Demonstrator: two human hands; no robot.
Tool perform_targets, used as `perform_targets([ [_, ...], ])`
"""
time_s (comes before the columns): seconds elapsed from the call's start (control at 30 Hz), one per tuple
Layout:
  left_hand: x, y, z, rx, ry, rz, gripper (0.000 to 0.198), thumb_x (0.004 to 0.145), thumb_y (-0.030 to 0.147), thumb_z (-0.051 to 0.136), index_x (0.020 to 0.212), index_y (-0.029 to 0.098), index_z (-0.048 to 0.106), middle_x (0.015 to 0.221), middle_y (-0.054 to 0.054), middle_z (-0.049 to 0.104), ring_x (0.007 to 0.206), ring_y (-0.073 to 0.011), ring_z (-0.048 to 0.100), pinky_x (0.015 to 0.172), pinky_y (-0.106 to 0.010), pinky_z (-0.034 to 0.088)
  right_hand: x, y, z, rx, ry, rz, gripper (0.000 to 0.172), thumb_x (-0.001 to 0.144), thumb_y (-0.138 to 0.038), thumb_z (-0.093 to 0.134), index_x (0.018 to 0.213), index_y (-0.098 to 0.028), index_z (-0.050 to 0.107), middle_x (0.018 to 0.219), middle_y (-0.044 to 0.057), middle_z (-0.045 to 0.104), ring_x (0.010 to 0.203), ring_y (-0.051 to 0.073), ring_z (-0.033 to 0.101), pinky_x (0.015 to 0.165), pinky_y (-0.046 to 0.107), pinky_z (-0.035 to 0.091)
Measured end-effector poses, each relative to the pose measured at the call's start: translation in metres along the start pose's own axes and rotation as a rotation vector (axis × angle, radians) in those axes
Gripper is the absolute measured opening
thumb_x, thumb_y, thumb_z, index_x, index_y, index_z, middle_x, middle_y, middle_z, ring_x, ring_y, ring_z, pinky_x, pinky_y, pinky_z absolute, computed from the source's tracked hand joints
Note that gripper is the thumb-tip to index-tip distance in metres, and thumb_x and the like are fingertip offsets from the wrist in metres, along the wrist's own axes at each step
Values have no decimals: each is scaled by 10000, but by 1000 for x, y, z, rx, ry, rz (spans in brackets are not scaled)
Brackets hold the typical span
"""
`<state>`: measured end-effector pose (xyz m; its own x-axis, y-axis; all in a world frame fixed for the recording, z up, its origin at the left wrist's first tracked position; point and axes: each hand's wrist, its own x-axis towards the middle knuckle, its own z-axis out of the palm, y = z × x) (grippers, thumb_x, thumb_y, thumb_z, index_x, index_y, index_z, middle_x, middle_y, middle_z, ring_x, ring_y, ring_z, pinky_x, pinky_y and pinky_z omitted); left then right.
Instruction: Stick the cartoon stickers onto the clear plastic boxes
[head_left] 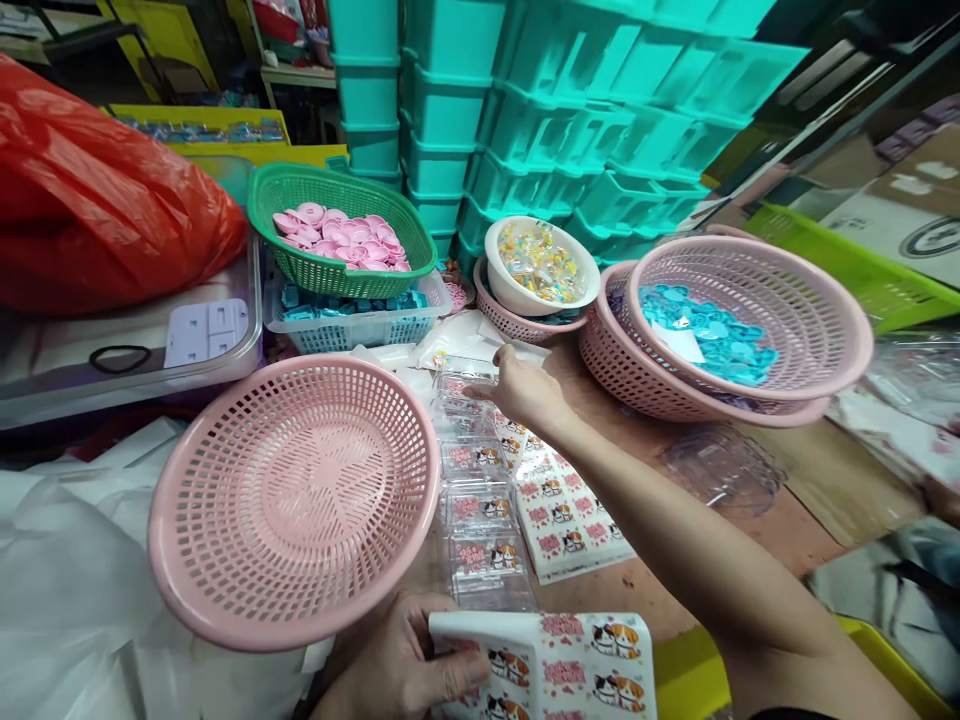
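Thumb and fingers of the left hand [409, 665] clamp one sticker sheet [585, 660], nearest the camera. Just beyond runs a row of clear cases [480, 510], at least four. The right hand [529, 388] reaches over the row's far end; whether its fingertips pinch anything, I cannot tell. Beside the row lies a second sticker sheet [574, 520]; farther right, at least two pink baskets [802, 290] sit stacked.

No legible text. Pink lettering by the animal pictures on the held sticker sheet [566, 665] at the desk's [649, 595] near edge, on stickers lying flat on the desk [574, 510] and on the clear cases [480, 507]: too small, blurred. Round black mark on carton [862, 220], past far-right corner: unreadable.
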<state>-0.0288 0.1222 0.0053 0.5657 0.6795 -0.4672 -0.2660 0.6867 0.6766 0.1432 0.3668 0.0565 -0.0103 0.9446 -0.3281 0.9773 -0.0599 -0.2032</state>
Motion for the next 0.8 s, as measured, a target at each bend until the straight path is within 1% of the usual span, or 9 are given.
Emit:
perform_targets([
  [0.07,0,-1,0,16,24,27,455,734,559,791,716,120,673,620,-14,603,578,-101,505,565,-211,408,-21,5,-12,39,78,-34,488,877,-518,649,1149,-124,555,910,145,696,833,285,663,695,375,480],
  [0.13,0,1,2,30,29,44,443,769,557,765,779,116,723,669,-41,660,625,-127,569,597,-221,453,-57,12,-25,216,78,-194,417,908,-556,585,1055,-166,582,879,98,691,796,240,656,690,356,501],
  [0.27,0,9,7,24,119,88,476,803,578,725,928,121,771,767,-80,750,686,-172,659,652,-255,522,-144,30,-36,354,-235,-642,413,743,-546,782,958,-229,628,924,45,693,767,185,653,631,281,530],
  [0.4,-4,16,14,208,260,183,480,840,567,683,941,108,780,799,-104,775,685,-195,680,638,-276,549,-189,47,-23,500,-288,-431,142,885,-358,668,880,-226,616,795,6,670,684,150,626,578,249,509],
  [0.47,-9,18,17,287,312,242,417,864,512,673,921,110,764,835,-111,778,727,-211,701,678,-294,575,-196,52,-18,635,-278,-310,211,871,-414,678,885,-215,611,782,4,668,702,155,629,589,251,517],
  [0.53,-16,21,19,362,371,373,369,852,432,709,1063,130,708,1061,-130,759,888,-230,716,804,-327,588,-201,55,-17,702,-277,-266,279,846,-469,693,859,-203,607,774,6,664,695,153,619,583,251,512],
  [0.63,-29,30,25,669,507,621,719,745,368,821,1374,187,522,1407,-151,583,1171,-262,628,1028,-398,503,-212,54,-20,695,-292,-283,273,850,-451,689,811,-196,600,738,-3,646,656,135,587,563,240,489],
  [0.7,-35,38,31,929,522,660,778,681,407,866,1373,221,562,1354,-128,631,1176,-287,615,1055,-434,464,-221,52,-20,676,-302,-323,233,851,-406,696,818,-194,607,745,-5,651,660,131,587,564,233,486],
  [0.8,-39,48,44,1040,408,511,335,739,441,819,1001,236,784,957,-67,778,908,-257,687,903,-390,504,-230,52,-18,658,-297,-405,168,872,-349,682,880,-193,622,779,0,670,654,124,599,559,225,486],
])
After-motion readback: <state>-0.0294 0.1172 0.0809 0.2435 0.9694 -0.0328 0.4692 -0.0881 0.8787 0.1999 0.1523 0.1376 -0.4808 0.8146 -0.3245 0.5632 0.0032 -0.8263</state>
